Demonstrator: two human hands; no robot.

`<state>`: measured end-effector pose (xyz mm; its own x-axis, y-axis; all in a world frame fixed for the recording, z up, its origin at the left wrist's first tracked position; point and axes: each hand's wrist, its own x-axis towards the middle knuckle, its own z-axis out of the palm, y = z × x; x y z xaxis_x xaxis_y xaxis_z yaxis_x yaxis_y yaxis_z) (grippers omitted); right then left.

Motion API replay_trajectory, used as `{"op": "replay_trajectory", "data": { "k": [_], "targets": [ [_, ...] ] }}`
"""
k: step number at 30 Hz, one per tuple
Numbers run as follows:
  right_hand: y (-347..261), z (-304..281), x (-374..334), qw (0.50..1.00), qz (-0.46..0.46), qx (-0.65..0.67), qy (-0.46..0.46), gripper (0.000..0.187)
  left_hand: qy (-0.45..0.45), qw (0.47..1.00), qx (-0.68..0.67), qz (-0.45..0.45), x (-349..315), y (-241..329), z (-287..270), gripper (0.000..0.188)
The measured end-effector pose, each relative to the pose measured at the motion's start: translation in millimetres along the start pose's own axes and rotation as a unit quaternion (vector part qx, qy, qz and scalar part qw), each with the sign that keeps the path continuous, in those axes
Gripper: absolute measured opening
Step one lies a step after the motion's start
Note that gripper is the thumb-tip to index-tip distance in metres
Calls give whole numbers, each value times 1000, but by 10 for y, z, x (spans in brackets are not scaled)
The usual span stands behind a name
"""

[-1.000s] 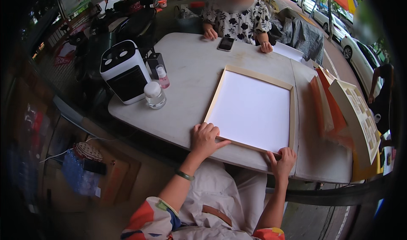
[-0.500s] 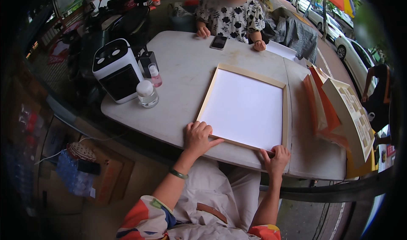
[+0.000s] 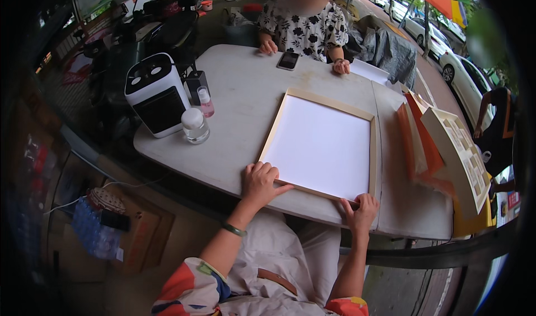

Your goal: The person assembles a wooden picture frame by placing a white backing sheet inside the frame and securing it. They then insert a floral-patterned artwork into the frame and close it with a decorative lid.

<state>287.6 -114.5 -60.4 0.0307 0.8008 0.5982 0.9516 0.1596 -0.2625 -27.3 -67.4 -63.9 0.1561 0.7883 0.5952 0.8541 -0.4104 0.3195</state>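
Observation:
A shallow square box lid (image 3: 331, 104) with pale tan walls and a white inner face lies on the light table, its open side up. My left hand (image 3: 261, 183) is closed over its near left corner, with the thumb stretched along the front wall. At the near right corner my right hand (image 3: 363, 211) grips the wall, thumb on the inner side. The fingertips beneath or outside the rim are partly hidden.
On the table's left stand a white air cooler (image 3: 159, 95), a round clear bottle (image 3: 195, 127) and a pink spray bottle (image 3: 205, 102). A phone (image 3: 288, 60) lies before a seated person (image 3: 304, 31). Orange bags (image 3: 421, 134) and a compartment tray (image 3: 458, 154) are at right.
The whole view has shifted slightly. Both hands keep their hold on the lid's near corners, and the lid stays in nearly the same place on the table.

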Motion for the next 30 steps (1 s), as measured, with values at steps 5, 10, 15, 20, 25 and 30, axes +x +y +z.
{"op": "replay_trajectory", "data": {
  "k": [5, 10, 15, 20, 25, 30],
  "targets": [
    [26, -23, -17, 1000, 4, -7, 0, 48, -7, 1000, -6, 1, 10, 9, 18, 48],
    [-45, -38, 16, 1000, 17, -5, -12, 49, -15, 1000, 2, 1, 3, -20, 20, 46],
    [-26, -68, 26, 1000, 20, -4, -16, 50, -8, 1000, -10, 13, 60, 47, -11, 46],
    [-31, -37, 28, 1000, 19, 1, 2, 50, -27, 1000, 6, 0, 11, 5, 22, 46],
    [-1, -50, 21, 1000, 13, -7, 17, 51, -33, 999, 1, -1, 15, 25, 43, 46],
    [1, -43, 22, 1000, 9, -2, 24, 51, -25, 1000, -6, 11, 22, 25, 33, 46]
  ]
}}
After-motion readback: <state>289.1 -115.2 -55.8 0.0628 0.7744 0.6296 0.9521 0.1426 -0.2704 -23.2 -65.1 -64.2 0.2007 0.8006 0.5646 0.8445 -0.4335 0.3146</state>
